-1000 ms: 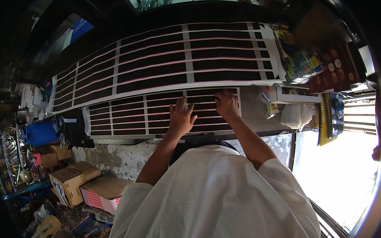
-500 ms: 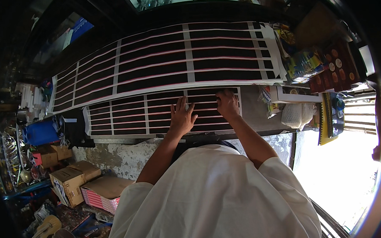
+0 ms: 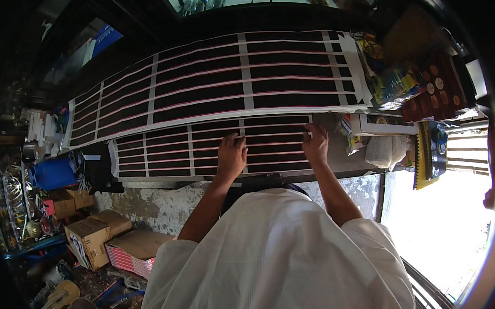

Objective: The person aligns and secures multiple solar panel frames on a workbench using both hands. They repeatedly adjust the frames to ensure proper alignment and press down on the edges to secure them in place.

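A long dark sheet with pale lengthwise stripes and cross bands (image 3: 167, 152) lies along the bench in front of me. My left hand (image 3: 232, 157) rests on it right of the middle, fingers bent and slightly apart, with nothing visible in them. At the sheet's right end is my right hand (image 3: 316, 145), fingers curled and closed toward the thumb at the edge; whatever is between them is hidden. Behind, a larger stack of similar striped sheets (image 3: 200, 76) spans the bench, its right corners loose and uneven.
Right of my right hand are a white box (image 3: 380, 125) and a white plastic-wrapped bundle (image 3: 379, 151) on the grey bench top. A blue bag (image 3: 54, 173) sits at the left end. Cardboard boxes (image 3: 94, 238) stand low at left, near a peeling wall (image 3: 150, 205).
My right hand has moved right, to the sheet's end. My left hand has shifted slightly left, its spread fingers now bent and closer together. The sheets appear to stay put.
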`<action>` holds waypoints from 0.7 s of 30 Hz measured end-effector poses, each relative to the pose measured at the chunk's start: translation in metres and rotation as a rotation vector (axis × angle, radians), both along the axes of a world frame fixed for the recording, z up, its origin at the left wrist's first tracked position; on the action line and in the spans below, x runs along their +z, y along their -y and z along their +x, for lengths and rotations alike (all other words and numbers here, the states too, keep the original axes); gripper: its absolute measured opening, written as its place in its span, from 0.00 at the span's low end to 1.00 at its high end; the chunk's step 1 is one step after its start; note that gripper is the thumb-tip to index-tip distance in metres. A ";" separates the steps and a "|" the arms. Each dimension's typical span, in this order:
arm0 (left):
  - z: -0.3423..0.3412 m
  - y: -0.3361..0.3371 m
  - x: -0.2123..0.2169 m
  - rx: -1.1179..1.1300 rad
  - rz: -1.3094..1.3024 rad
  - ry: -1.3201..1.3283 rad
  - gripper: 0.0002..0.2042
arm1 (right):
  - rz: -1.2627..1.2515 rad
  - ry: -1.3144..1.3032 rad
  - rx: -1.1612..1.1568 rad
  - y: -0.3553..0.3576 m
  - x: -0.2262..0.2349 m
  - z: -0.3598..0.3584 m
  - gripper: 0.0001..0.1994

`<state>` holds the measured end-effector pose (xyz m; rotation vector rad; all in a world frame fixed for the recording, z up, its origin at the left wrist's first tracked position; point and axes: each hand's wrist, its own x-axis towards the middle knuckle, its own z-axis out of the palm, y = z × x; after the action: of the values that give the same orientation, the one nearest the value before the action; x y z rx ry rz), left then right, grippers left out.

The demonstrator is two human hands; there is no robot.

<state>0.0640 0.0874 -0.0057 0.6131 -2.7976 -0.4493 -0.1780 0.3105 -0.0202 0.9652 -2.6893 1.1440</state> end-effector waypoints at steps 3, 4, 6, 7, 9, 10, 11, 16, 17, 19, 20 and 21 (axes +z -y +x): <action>-0.007 0.001 -0.001 -0.041 0.010 -0.058 0.20 | -0.020 -0.046 -0.037 -0.020 0.001 0.003 0.14; -0.010 0.001 -0.001 -0.050 0.002 -0.063 0.20 | -0.015 -0.028 -0.039 -0.026 0.002 0.004 0.14; -0.019 0.000 -0.003 -0.058 0.021 -0.018 0.19 | -0.004 -0.033 -0.014 -0.031 0.006 0.005 0.15; -0.023 0.000 -0.004 -0.059 0.000 -0.034 0.19 | 0.001 -0.055 0.014 -0.032 0.009 0.005 0.15; -0.028 -0.002 -0.006 -0.060 -0.018 -0.019 0.18 | 0.017 -0.056 0.055 -0.031 0.016 0.009 0.16; -0.029 -0.003 -0.007 -0.058 -0.022 -0.006 0.18 | 0.026 -0.036 0.067 -0.027 0.019 0.013 0.17; -0.031 -0.003 -0.009 -0.056 -0.028 0.004 0.17 | 0.032 -0.019 0.078 -0.021 0.021 0.016 0.18; -0.032 -0.002 -0.011 -0.058 -0.028 0.003 0.14 | 0.095 0.013 0.197 0.005 0.025 0.032 0.17; -0.032 -0.003 -0.011 -0.054 -0.031 -0.002 0.13 | 0.096 0.010 0.225 0.010 0.024 0.035 0.17; -0.032 -0.004 -0.011 -0.046 -0.028 -0.007 0.13 | 0.100 0.012 0.273 0.021 0.021 0.038 0.17; -0.033 -0.005 -0.011 -0.042 -0.022 -0.007 0.13 | 0.092 0.000 0.286 0.025 0.018 0.039 0.17; -0.033 -0.005 -0.011 -0.037 -0.018 -0.007 0.12 | 0.094 -0.006 0.294 0.030 0.016 0.039 0.17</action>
<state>0.0307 0.0920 -0.0169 0.5560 -2.8068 -0.4320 -0.1389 0.2802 -0.0042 1.4146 -2.6810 1.0605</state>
